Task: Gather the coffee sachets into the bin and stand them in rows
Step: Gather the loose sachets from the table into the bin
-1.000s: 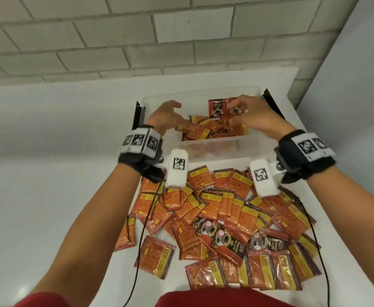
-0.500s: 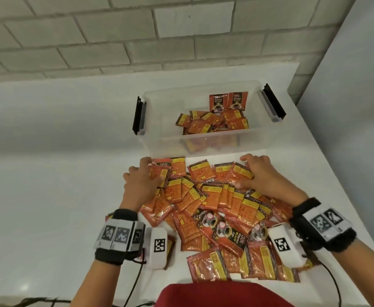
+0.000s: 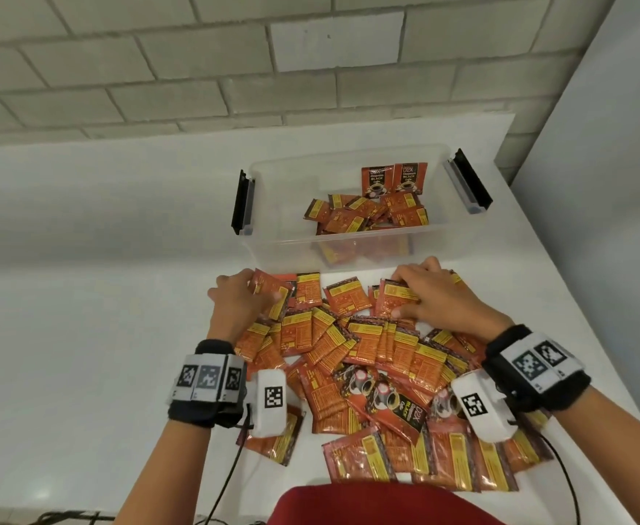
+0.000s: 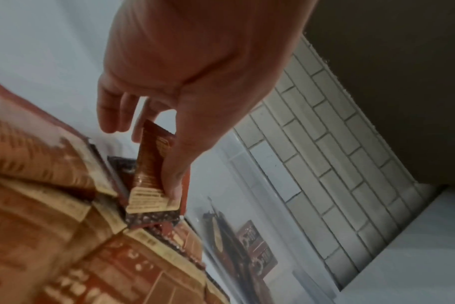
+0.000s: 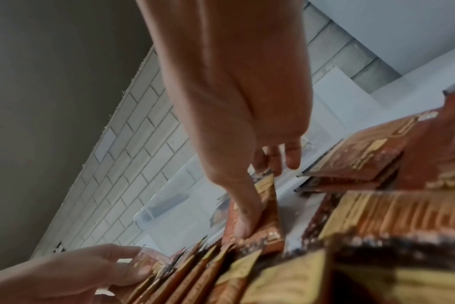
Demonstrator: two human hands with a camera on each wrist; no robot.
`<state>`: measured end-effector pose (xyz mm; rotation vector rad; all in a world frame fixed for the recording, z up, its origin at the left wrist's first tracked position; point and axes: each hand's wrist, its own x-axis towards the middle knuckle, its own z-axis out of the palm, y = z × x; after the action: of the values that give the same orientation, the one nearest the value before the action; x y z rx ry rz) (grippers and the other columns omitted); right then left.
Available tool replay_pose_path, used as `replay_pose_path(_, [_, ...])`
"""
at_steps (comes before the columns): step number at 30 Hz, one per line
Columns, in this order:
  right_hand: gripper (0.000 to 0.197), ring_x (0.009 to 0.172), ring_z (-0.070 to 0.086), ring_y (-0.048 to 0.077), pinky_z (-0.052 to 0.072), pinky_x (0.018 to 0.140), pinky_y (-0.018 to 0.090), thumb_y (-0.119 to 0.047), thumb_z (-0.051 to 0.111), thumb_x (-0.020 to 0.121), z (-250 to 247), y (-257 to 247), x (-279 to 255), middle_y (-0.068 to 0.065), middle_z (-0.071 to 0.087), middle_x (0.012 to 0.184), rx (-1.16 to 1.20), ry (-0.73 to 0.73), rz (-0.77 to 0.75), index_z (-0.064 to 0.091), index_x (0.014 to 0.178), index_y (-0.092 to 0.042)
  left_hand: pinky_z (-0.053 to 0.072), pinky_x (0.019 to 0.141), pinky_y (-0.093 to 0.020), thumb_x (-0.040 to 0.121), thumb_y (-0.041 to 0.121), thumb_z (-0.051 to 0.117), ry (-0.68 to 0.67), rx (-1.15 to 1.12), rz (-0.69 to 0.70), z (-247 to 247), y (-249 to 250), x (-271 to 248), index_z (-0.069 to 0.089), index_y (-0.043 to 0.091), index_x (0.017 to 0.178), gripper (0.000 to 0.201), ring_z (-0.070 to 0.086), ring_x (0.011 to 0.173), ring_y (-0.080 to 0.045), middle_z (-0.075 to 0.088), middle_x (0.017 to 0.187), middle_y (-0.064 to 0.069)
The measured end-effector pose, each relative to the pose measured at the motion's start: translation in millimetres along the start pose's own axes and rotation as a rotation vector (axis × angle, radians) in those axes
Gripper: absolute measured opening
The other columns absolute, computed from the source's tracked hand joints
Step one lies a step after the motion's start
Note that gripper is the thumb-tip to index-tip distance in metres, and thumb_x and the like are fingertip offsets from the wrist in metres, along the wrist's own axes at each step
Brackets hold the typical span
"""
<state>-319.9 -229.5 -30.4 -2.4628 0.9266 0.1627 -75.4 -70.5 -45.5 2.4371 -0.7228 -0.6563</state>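
A heap of orange coffee sachets covers the white table in front of the clear plastic bin. Inside the bin two sachets stand against the far wall, and several more lie loose on its floor. At the heap's far left edge my left hand pinches a sachet between thumb and fingers, tilted up on its edge. At the far right edge my right hand grips another sachet, thumb on its face and fingers behind it.
The bin has black latch handles at its left end and right end. A grey brick wall rises behind the table, and a pale panel stands to the right. The table's right edge runs close past the heap.
Both hands have left the bin and come back toward me to the heap's far edge. Each now holds a sachet lifted off the pile.
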Motion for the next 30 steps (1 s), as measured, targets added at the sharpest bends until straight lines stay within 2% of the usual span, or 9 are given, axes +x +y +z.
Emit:
replay_pose_path(2, [0.048, 0.12, 0.03, 0.02, 0.03, 0.085, 0.031, -0.033, 0.068, 0.086, 1.4, -1.2, -0.2, -0.001, 0.046, 0.118, 0.009, 0.033, 0.028, 0.04, 0.124, -0.024, 0.045, 0.097, -0.049, 0.075, 0.041, 0.078, 0.023, 0.069, -0.01, 6.3, 4.9, 0.4, 0.056, 0.019, 0.117, 0.052, 0.048, 0.116, -0.036, 0.054, 0.121, -0.012])
replay_pose_path(4, [0.052, 0.12, 0.03, 0.022, 0.03, 0.086, 0.032, -0.032, 0.067, 0.087, -0.7, 2.2, 0.3, 0.003, 0.048, 0.125, 0.034, 0.067, 0.08, 0.039, 0.13, -0.021, 0.044, 0.098, -0.051, 0.073, 0.035, 0.082, 0.059, 0.017, -0.016, 9.0, 7.5, 0.9, 0.051, 0.015, 0.12, 0.059, 0.045, 0.119, -0.034, 0.054, 0.123, -0.013])
replay_pose_path(7, [0.042, 0.118, 0.033, 0.027, 0.031, 0.089, 0.035, -0.037, 0.06, 0.092, -11.9, 12.3, -4.5, 0.007, 0.046, 0.107, -0.004, 0.124, 0.224, 0.049, 0.126, -0.015, 0.048, 0.095, -0.053, 0.066, 0.03, 0.088, 0.033, -0.118, -0.085, 5.6, 4.3, 4.8, 0.045, 0.016, 0.122, 0.071, 0.054, 0.115, -0.033, 0.059, 0.121, -0.012])
replay_pose_path(12, [0.045, 0.124, 0.03, 0.036, 0.032, 0.1, 0.046, -0.042, 0.059, 0.091, -10.4, 28.0, -17.7, 0.016, 0.037, 0.129, -0.047, 0.071, 0.45, 0.043, 0.125, -0.017, 0.056, 0.086, -0.045, 0.084, 0.024, 0.072, -0.125, -0.381, 0.001, -14.1, 8.6, -9.3, 0.068, 0.007, 0.096, 0.021, 0.071, 0.086, -0.029, 0.074, 0.09, -0.008])
replay_pose_path(17, [0.055, 0.125, 0.034, 0.037, 0.038, 0.095, 0.045, -0.035, 0.064, 0.09, -7.8, 27.7, -11.4, 0.021, 0.042, 0.129, 0.088, 0.079, 0.509, 0.034, 0.129, -0.009, 0.053, 0.078, -0.029, 0.079, 0.031, 0.073, -0.209, -0.419, 0.069, -44.5, 10.5, -32.3, 0.069, 0.012, 0.092, 0.023, 0.072, 0.078, -0.017, 0.075, 0.08, -0.001])
replay_pose_path(20, [0.056, 0.118, 0.048, 0.035, 0.045, 0.094, 0.045, -0.031, 0.069, 0.087, -10.0, 33.1, -8.6, 0.019, 0.053, 0.122, 0.23, 0.084, 0.512, 0.033, 0.122, -0.009, 0.048, 0.063, -0.023, 0.077, 0.032, 0.077, -0.222, -0.283, 0.007, -39.8, -3.0, -41.8, 0.067, 0.021, 0.088, 0.019, 0.068, 0.068, -0.009, 0.072, 0.073, 0.004])
replay_pose_path(24, [0.057, 0.095, 0.055, 0.022, 0.045, 0.08, 0.032, -0.016, 0.069, 0.088, -21.6, 34.4, -15.9, 0.007, 0.055, 0.107, 0.487, 0.157, 0.412, 0.028, 0.128, -0.009, 0.051, 0.088, -0.044, 0.077, 0.041, 0.077, -0.138, -0.048, 0.001, -21.0, -25.0, -42.6, 0.064, 0.028, 0.085, 0.021, 0.066, 0.091, -0.024, 0.071, 0.088, -0.001])
replay_pose_path(28, [0.025, 0.1, 0.062, 0.023, 0.047, 0.097, 0.042, -0.016, 0.068, 0.087, -41.1, 31.0, -24.5, 0.007, 0.066, 0.106, 0.648, 0.215, 0.325, 0.058, 0.11, -0.012, 0.05, 0.061, -0.026, 0.082, 0.03, 0.074, -0.135, -0.172, 0.012, -21.4, -19.3, -46.5, 0.065, 0.017, 0.096, 0.021, 0.07, 0.073, -0.016, 0.072, 0.087, 0.0])
replay_pose_path(30, [0.013, 0.098, 0.065, 0.023, 0.048, 0.097, 0.042, -0.012, 0.067, 0.086, -51.3, 17.0, -32.3, 0.007, 0.07, 0.101, 0.782, 0.156, 0.268, 0.064, 0.098, -0.017, 0.054, 0.059, -0.03, 0.082, 0.024, 0.075, -0.135, -0.268, 0.018, -28.1, -14.7, -45.6, 0.064, 0.017, 0.097, 0.02, 0.071, 0.069, -0.019, 0.072, 0.088, -0.003])
